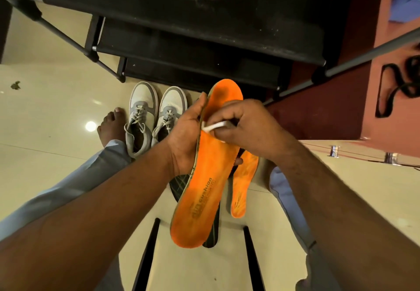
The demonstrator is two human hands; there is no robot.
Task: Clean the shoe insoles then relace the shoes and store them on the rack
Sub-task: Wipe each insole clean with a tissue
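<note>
The left hand [185,136] is gripping an orange insole [204,177] by its edge, holding it up over the floor [56,113]. The right hand [245,129] is pinching a white brush [214,127] against it, while grey shoes [156,113] are sitting before the black rack [181,40].

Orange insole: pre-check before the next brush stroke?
1. Left hand grips the orange insole by its edge: ok.
2. Right hand holds the white brush: ok.
3. Brush head touching the insole: ok.
4. Toe end free of dark grime: not ok.
5. Second orange insole clean: cannot tell.
6. Grey shoes laced: ok; black laces loose on the red surface.
</note>
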